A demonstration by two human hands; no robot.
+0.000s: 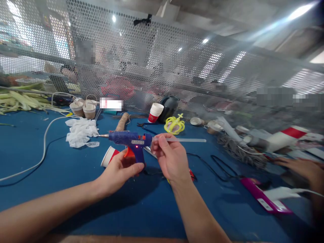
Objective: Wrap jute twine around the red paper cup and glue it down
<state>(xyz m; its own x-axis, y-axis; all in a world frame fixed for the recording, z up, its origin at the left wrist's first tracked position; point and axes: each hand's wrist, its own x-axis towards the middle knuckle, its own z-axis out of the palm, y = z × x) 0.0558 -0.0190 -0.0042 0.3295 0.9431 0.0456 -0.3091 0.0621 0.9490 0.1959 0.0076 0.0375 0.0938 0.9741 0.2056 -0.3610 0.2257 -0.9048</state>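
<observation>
My left hand (124, 168) is closed around the handle of a blue glue gun (121, 137), its fingers by the orange trigger. The metal nozzle points left, and a small red light glows on the body. Between the thumb and fingers of my right hand (172, 157) is a translucent glue stick (192, 140), lined up with the back of the gun. Those fingers hide where stick and gun meet. Behind my left hand a red and white paper cup (108, 157) lies tipped over. White crumpled fabric (82, 131) lies beyond the nozzle.
A yellow crown-shaped piece (174, 125), stacked paper cups (155, 112) and a twine-wrapped roll (122, 122) are farther back. A purple power strip (265, 197) with cords sits right, near another person's hand (301, 167). Small baskets (89, 109) and husks (22, 99) are at left.
</observation>
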